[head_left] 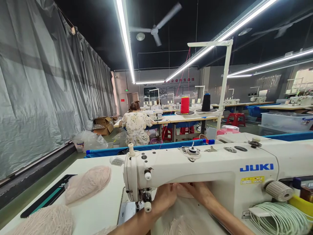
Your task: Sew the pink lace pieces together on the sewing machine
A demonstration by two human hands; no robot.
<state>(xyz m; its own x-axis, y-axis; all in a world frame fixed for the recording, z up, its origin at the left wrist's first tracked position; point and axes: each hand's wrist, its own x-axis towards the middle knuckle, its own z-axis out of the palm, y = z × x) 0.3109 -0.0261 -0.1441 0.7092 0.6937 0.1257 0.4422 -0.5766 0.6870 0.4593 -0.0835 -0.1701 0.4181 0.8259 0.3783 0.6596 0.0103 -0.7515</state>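
Observation:
A white sewing machine (207,169) marked JUKI stands in front of me. Both my hands reach under its arm, which hides part of the fingers. My left hand (169,195) is closed at the left edge of a pale pink fabric piece (185,192), to the right of the needle area. On the right edge of the same piece, my right hand (200,190) is closed too. Nearer me lies more pale pink lacy fabric (179,226). On the left of the table are a lacy pink moulded cup (89,182) and a heap of similar lace fabric (49,222).
A black and green flat strip (46,199) lies on the white table (105,202). Coiled pale green cord (278,218) sits at the right. Beyond stand red (185,105) and black thread cones (206,102). A person (137,125) sits with their back to me.

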